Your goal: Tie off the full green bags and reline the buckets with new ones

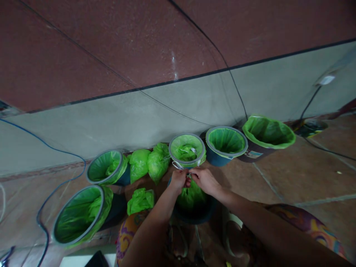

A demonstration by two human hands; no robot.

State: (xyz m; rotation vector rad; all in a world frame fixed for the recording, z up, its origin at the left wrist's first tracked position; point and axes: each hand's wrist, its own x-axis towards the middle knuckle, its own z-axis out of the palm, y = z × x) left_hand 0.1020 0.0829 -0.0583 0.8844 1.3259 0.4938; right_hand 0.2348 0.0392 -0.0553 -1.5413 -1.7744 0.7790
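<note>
Directly in front of me a green plastic bag (191,198), its top gathered, sits in a dark bin (196,221). My left hand (178,180) and my right hand (206,181) meet over its neck, fingers closed. A thin white drawstring (177,165) loops out by the fingertips, and both hands pinch at it. The exact grip is partly hidden by the fingers. Just behind them stands a bin with a grey rim (187,162), lined with a green bag, more green plastic inside it.
Right of centre are a blue lined bin (218,159) and a brown lined bin (251,151). Two tilted lined bins (118,204) (125,178) stand left. Filled green bags (139,163) lean by the wall; folded green plastic (141,201) lies nearer. A blue hose (46,207) crosses the floor.
</note>
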